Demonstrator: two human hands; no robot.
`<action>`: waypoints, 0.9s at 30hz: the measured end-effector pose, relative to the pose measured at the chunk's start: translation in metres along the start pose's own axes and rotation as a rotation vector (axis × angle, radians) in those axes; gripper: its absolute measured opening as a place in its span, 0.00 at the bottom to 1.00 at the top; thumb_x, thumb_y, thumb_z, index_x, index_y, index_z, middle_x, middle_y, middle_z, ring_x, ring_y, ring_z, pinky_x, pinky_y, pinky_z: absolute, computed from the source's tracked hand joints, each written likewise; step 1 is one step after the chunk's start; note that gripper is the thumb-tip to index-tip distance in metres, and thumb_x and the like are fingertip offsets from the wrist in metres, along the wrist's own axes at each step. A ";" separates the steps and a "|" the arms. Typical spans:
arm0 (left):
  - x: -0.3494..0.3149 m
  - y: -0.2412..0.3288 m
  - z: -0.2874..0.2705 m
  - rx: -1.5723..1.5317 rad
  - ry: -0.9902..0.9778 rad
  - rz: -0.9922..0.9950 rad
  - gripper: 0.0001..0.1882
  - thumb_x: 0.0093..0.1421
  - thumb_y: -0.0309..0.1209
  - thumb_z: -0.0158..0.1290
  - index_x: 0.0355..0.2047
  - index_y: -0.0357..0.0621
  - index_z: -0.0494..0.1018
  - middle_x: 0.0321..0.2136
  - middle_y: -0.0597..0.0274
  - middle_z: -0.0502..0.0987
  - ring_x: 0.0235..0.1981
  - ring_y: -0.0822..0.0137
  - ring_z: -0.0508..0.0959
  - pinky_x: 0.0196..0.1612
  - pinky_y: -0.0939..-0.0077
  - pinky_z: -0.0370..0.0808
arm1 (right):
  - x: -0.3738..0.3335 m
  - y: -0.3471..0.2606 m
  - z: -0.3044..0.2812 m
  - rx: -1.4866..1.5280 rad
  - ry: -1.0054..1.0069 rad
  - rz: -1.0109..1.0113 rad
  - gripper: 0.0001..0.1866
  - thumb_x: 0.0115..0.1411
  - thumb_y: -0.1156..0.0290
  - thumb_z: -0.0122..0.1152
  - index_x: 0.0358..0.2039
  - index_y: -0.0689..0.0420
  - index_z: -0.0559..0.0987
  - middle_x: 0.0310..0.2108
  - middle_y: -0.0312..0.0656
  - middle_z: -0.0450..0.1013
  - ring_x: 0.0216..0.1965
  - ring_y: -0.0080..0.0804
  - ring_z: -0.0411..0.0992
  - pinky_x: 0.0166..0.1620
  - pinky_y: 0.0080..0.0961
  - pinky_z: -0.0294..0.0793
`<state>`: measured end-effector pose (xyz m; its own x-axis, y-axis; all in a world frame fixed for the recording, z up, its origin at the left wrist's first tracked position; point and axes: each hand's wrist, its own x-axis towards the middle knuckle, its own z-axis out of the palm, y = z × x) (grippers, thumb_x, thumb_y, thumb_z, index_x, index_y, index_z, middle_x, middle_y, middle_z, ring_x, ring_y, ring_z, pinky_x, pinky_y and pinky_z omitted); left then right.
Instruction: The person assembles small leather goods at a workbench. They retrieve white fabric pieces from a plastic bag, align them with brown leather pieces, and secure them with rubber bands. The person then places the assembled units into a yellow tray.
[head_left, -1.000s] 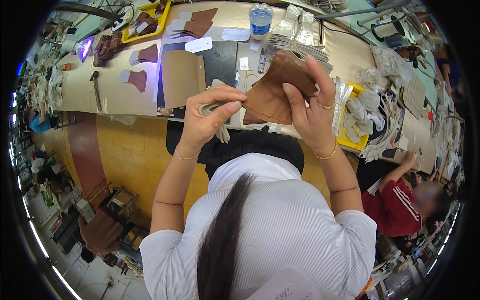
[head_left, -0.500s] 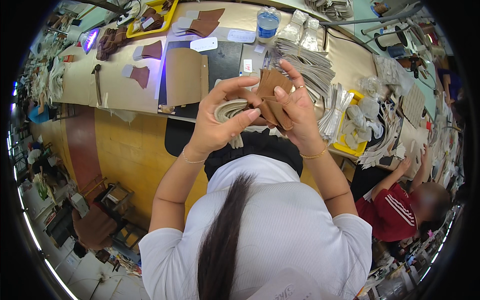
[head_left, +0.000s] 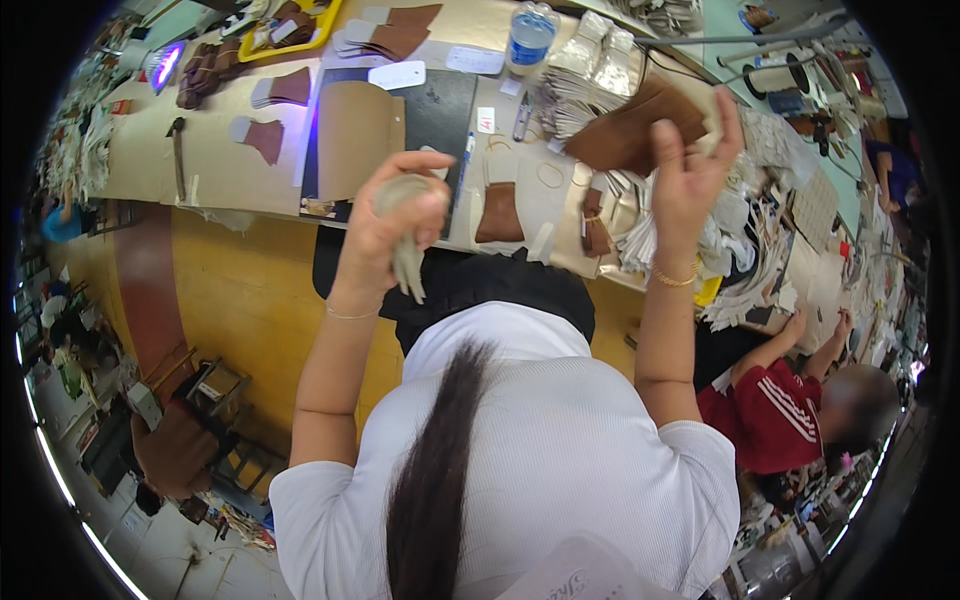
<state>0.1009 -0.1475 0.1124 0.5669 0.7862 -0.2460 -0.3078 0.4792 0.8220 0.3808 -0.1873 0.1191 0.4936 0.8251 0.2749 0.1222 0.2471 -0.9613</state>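
My left hand (head_left: 385,235) is closed around a folded bundle of off-white strips (head_left: 408,260), whose ends hang below the fingers. Off to the right and higher, my right hand (head_left: 692,180) grips a stack of brown leather pieces (head_left: 635,125) between thumb and fingers, slightly fanned and tilted over the table. Between the two hands, a flared brown leather piece (head_left: 499,212) lies near the table's front edge. To its right is a small brown bundle (head_left: 595,228) with a band around it. A loose rubber band (head_left: 550,175) rests just behind them.
A black mat (head_left: 440,110) carries a curved tan sheet (head_left: 355,140). Behind stand a water bottle (head_left: 531,38) and stacked pale strips (head_left: 570,85). A hammer (head_left: 178,160), more brown pieces (head_left: 264,138) and a yellow tray (head_left: 325,30) are on the left. A person in red (head_left: 775,415) sits at right.
My hands have moved apart, left hand leftward with the pale bundle, right hand up and right with the brown pieces. The brown pieces near the table edge have come into view.
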 end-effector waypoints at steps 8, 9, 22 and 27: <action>-0.044 -0.073 -0.004 -0.420 0.178 -0.361 0.22 0.59 0.33 0.54 0.52 0.41 0.63 0.36 0.58 0.68 0.28 0.69 0.69 0.30 0.76 0.70 | 0.000 0.028 -0.065 0.077 0.151 0.240 0.30 0.63 0.74 0.59 0.62 0.63 0.57 0.44 0.47 0.76 0.46 0.25 0.72 0.50 0.19 0.71; -0.050 -0.075 0.002 -0.338 0.181 -0.356 0.22 0.58 0.31 0.55 0.51 0.41 0.64 0.36 0.59 0.69 0.29 0.70 0.70 0.31 0.76 0.70 | -0.009 0.037 -0.064 0.093 0.160 0.272 0.29 0.63 0.75 0.58 0.62 0.61 0.58 0.43 0.46 0.76 0.45 0.25 0.72 0.51 0.19 0.71; -0.081 -0.064 0.018 0.287 -0.051 -0.310 0.28 0.50 0.27 0.63 0.51 0.44 0.64 0.37 0.64 0.70 0.38 0.75 0.71 0.42 0.79 0.71 | -0.086 0.206 -0.048 -0.190 -0.356 0.585 0.28 0.63 0.81 0.50 0.63 0.51 0.60 0.49 0.48 0.72 0.50 0.32 0.70 0.54 0.26 0.67; -0.071 -0.066 0.000 -0.256 0.118 -0.365 0.23 0.55 0.25 0.57 0.51 0.43 0.63 0.39 0.56 0.73 0.38 0.65 0.77 0.43 0.71 0.76 | -0.096 0.233 -0.035 -0.596 -0.459 0.425 0.29 0.59 0.82 0.52 0.61 0.53 0.63 0.54 0.57 0.67 0.57 0.53 0.65 0.59 0.36 0.64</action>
<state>0.0811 -0.2347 0.0754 0.5871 0.5797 -0.5650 -0.2909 0.8025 0.5209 0.3925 -0.2263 -0.1322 0.2191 0.9425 -0.2522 0.5012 -0.3305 -0.7997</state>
